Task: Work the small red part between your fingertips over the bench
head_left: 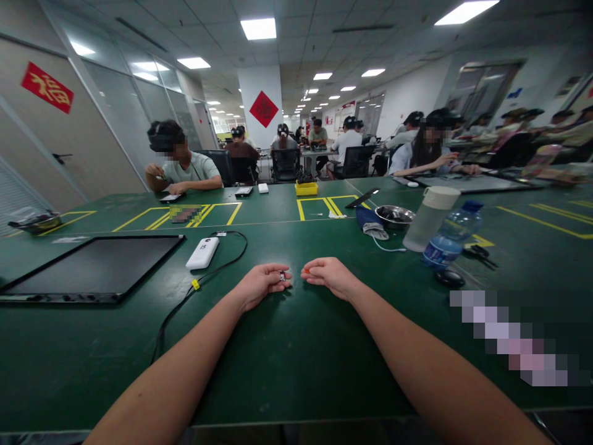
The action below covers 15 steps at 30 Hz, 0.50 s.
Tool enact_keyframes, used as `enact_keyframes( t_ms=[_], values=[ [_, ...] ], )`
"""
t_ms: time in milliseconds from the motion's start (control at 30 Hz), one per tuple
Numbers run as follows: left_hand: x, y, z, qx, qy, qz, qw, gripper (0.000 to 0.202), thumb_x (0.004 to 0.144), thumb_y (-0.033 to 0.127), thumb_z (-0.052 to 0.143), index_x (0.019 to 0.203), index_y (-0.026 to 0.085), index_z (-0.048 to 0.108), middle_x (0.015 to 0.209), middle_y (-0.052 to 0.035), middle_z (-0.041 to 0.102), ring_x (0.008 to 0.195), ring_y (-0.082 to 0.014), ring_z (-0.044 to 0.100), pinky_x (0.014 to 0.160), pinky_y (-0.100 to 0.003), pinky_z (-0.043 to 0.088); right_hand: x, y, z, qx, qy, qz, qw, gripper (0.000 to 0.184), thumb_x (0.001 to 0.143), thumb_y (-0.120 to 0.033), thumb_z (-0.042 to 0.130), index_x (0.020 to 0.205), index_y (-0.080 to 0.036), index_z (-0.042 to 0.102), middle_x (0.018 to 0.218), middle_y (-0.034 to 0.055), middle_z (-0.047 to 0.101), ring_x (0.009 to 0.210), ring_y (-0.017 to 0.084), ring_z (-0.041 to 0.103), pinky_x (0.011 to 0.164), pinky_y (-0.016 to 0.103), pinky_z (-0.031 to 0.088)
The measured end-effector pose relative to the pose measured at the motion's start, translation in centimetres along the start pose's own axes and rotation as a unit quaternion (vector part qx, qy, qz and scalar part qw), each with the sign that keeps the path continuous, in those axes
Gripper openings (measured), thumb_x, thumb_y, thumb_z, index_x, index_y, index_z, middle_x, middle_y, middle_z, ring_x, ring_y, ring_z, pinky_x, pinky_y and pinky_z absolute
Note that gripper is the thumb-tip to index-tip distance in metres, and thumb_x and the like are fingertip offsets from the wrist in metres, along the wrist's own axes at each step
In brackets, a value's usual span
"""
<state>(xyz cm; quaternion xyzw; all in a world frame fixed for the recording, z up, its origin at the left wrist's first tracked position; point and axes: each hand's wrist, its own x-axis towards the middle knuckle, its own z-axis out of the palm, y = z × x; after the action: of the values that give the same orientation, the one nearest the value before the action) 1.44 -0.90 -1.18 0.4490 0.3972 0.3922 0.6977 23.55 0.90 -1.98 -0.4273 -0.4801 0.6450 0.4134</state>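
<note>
Left hand [258, 285] pinching shiny piece [282, 276], orange piece [307, 271] in nearby right hand [331, 275]

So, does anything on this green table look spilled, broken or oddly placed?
Nothing looks clearly spilled or broken. The frosted cylindrical bottle and the clear plastic bottle with a blue cap appear to lean, but that may be wide-angle distortion. A pixelated patch at the right hides whatever lies there.

Orange piece [307, 271] partly hidden, shape unclear
</note>
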Motion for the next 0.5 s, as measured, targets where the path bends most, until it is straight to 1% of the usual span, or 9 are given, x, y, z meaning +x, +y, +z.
enact_keyframes(
  t_ms=[133, 300, 367, 500],
  values=[
    [0.0, 0.0, -0.1, 0.002, 0.002, 0.004, 1.000, 0.030, 0.078, 0.005, 0.060, 0.107, 0.009, 0.060, 0.101, -0.0174, 0.064, 0.074, -0.0150, 0.067, 0.066, -0.024, 0.055, 0.0, 0.0, 0.0, 0.006, -0.005, -0.001, 1.000, 0.013, 0.071, -0.006, 0.063, 0.083, -0.010, 0.063, 0.087, 0.0125, 0.069, 0.080, 0.019, 0.069, 0.070, 0.027, 0.057],
    [0.4, -0.3, -0.5, -0.002, 0.006, 0.021, 1.000, 0.025, 0.077, -0.001, 0.053, 0.099, 0.009, 0.061, 0.094, -0.0132, 0.064, 0.064, -0.0099, 0.064, 0.061, -0.019, 0.054, -0.2, -0.1, 0.3, 0.007, -0.021, -0.014, 1.000, 0.012, 0.070, -0.009, 0.067, 0.081, -0.010, 0.063, 0.083, 0.0096, 0.067, 0.075, 0.018, 0.069, 0.070, 0.027, 0.057],
    [0.4, -0.2, -0.7, -0.006, 0.016, 0.021, 1.000, 0.027, 0.076, -0.003, 0.051, 0.098, 0.008, 0.061, 0.092, -0.0125, 0.064, 0.064, -0.0103, 0.064, 0.061, -0.020, 0.054, -0.2, -0.1, 0.3, 0.011, -0.027, -0.016, 0.999, 0.010, 0.071, -0.010, 0.066, 0.081, -0.010, 0.064, 0.083, 0.0102, 0.068, 0.076, 0.018, 0.069, 0.071, 0.028, 0.056],
    [0.3, 0.4, -1.2, -0.027, 0.028, 0.015, 0.999, 0.029, 0.076, -0.002, 0.049, 0.101, 0.007, 0.060, 0.095, -0.0160, 0.064, 0.070, -0.0149, 0.066, 0.067, -0.026, 0.055, -0.3, -0.3, 0.4, 0.034, -0.045, -0.010, 0.998, 0.010, 0.078, -0.016, 0.063, 0.084, -0.009, 0.064, 0.088, 0.0143, 0.069, 0.083, 0.020, 0.068, 0.075, 0.029, 0.056]
  ],
)
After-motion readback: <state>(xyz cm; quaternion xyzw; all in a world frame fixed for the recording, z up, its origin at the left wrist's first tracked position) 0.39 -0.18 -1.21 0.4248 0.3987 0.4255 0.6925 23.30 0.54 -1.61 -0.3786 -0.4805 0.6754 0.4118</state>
